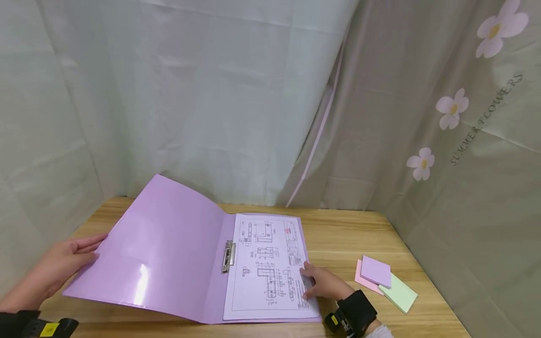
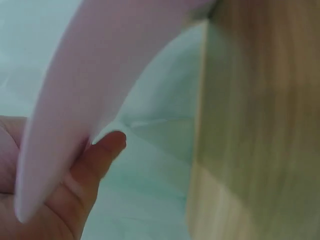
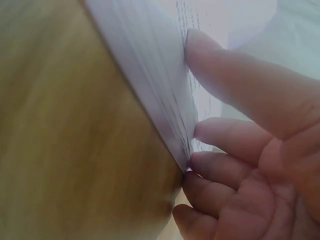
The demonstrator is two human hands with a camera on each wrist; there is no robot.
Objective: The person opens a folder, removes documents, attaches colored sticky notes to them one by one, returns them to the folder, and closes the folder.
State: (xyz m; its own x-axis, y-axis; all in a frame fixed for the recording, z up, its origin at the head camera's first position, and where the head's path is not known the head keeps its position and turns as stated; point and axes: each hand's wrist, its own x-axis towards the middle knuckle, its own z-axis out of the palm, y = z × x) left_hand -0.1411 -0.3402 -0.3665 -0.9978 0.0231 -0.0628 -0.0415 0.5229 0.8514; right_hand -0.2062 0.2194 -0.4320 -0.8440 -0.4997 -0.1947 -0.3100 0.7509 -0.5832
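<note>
A purple folder [image 1: 169, 244] lies spread on the wooden table, its left cover raised and bowed. My left hand [image 1: 63, 267] grips that cover's outer edge, thumb on the inner face and fingers behind it. In the left wrist view the cover [image 2: 95, 80] passes between thumb and fingers. A metal clip [image 1: 228, 257] near the fold holds a stack of papers [image 1: 270, 281] printed with technical drawings. At the stack's right edge is my right hand [image 1: 327, 282]. The right wrist view shows its thumb [image 3: 215, 60] touching the printed face, with fingertips against the layered sheet edges [image 3: 160, 95].
Right of the folder, purple [image 1: 376, 271], pink [image 1: 364, 277] and green [image 1: 399, 293] pads of notes overlap on the wooden table [image 1: 338, 234]. A pale curtain [image 1: 220, 103] hangs behind and along both sides, with flower prints on the right.
</note>
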